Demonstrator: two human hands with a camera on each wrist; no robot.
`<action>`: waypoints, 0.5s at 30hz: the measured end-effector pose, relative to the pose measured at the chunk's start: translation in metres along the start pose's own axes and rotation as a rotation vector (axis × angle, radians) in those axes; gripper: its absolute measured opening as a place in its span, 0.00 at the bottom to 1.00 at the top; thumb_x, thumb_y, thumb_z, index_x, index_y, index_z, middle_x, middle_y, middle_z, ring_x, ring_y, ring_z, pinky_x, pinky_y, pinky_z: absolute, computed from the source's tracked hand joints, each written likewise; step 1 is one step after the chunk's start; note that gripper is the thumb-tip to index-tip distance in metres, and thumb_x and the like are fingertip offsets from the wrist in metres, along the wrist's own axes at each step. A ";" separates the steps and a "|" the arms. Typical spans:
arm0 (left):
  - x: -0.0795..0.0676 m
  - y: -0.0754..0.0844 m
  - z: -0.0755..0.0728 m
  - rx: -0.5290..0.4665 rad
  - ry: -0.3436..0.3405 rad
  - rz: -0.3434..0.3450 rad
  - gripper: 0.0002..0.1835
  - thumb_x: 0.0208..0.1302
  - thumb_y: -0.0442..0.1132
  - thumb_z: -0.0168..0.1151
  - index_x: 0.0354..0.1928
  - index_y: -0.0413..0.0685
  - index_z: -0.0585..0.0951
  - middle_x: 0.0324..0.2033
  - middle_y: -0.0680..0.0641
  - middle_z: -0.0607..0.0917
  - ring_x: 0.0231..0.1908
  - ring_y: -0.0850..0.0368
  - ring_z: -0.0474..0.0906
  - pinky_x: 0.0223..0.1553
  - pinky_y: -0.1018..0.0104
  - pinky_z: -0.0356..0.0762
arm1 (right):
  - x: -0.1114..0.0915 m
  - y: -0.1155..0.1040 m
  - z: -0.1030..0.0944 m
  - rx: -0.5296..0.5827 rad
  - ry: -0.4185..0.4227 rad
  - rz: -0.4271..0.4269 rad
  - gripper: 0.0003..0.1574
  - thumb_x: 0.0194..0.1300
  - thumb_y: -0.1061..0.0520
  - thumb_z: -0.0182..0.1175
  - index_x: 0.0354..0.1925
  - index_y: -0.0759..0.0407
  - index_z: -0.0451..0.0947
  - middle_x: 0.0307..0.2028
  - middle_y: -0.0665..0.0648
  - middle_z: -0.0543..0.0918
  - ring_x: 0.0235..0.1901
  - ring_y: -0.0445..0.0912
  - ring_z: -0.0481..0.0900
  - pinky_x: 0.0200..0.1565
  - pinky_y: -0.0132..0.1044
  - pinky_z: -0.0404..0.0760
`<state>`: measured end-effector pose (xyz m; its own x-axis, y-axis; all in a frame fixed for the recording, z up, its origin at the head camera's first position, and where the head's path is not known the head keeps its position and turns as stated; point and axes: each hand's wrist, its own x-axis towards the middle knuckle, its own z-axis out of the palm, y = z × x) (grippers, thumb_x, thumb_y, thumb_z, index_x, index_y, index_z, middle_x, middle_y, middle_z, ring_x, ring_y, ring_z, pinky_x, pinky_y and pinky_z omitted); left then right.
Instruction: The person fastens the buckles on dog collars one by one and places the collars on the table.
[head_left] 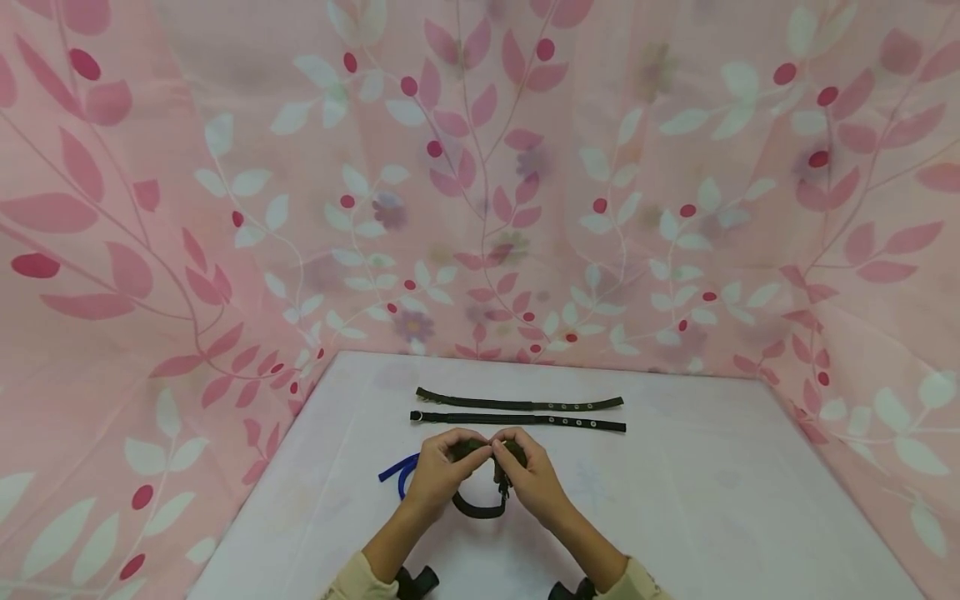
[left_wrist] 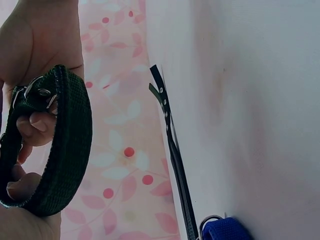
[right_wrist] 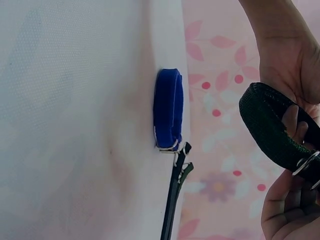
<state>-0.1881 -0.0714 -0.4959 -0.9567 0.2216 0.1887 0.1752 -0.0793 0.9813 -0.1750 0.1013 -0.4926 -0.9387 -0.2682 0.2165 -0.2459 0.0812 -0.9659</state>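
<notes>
A dark green webbing collar (head_left: pixel 480 511), closed into a loop, is held up over the white table between both hands. My left hand (head_left: pixel 441 468) pinches its upper part between thumb and fingers. My right hand (head_left: pixel 534 477) grips the same stretch from the other side, the fingertips of both hands meeting there. The loop's lower part hangs below the hands, with metal buckle hardware beside the right hand. In the left wrist view the green collar (left_wrist: pixel 75 145) shows its rings and buckle, and fingers reach inside the loop.
A looped blue collar (right_wrist: pixel 165 107) with a metal ring stands on the table, left of the hands. Beyond the hands lie two straightened collars, a dark green one (head_left: pixel 517 405) and a black one (head_left: pixel 517 419), with eyelets toward the right. Floral pink cloth (head_left: pixel 480 208) surrounds the table.
</notes>
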 end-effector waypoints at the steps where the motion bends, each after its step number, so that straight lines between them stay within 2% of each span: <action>1: 0.000 0.000 0.000 -0.007 0.003 -0.015 0.13 0.60 0.38 0.71 0.42 0.36 0.83 0.32 0.48 0.83 0.29 0.62 0.75 0.28 0.73 0.74 | 0.000 0.001 0.001 0.000 0.000 0.001 0.15 0.76 0.51 0.52 0.49 0.62 0.73 0.31 0.69 0.76 0.27 0.43 0.75 0.28 0.34 0.78; 9: -0.001 0.003 0.002 -0.073 0.019 -0.095 0.16 0.62 0.40 0.70 0.43 0.34 0.81 0.31 0.49 0.82 0.27 0.62 0.72 0.26 0.73 0.71 | -0.001 0.002 0.006 0.024 0.012 0.065 0.14 0.77 0.52 0.52 0.51 0.61 0.71 0.26 0.63 0.74 0.22 0.40 0.72 0.24 0.31 0.74; 12: -0.001 0.004 0.002 -0.098 0.005 -0.090 0.16 0.63 0.39 0.68 0.44 0.32 0.79 0.31 0.50 0.83 0.26 0.62 0.71 0.26 0.72 0.71 | -0.002 -0.001 0.007 0.013 0.028 0.074 0.12 0.76 0.54 0.52 0.50 0.61 0.70 0.25 0.57 0.73 0.22 0.40 0.71 0.25 0.33 0.75; 15: 0.000 0.005 0.001 -0.116 -0.030 -0.056 0.15 0.66 0.38 0.66 0.45 0.31 0.77 0.30 0.51 0.83 0.25 0.61 0.71 0.27 0.72 0.72 | -0.005 -0.013 0.007 -0.014 0.046 0.056 0.10 0.75 0.56 0.54 0.47 0.62 0.70 0.25 0.55 0.72 0.22 0.41 0.71 0.26 0.35 0.77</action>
<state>-0.1869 -0.0706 -0.4914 -0.9565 0.2580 0.1362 0.0917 -0.1773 0.9799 -0.1656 0.0945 -0.4818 -0.9611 -0.2188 0.1688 -0.1959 0.1088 -0.9746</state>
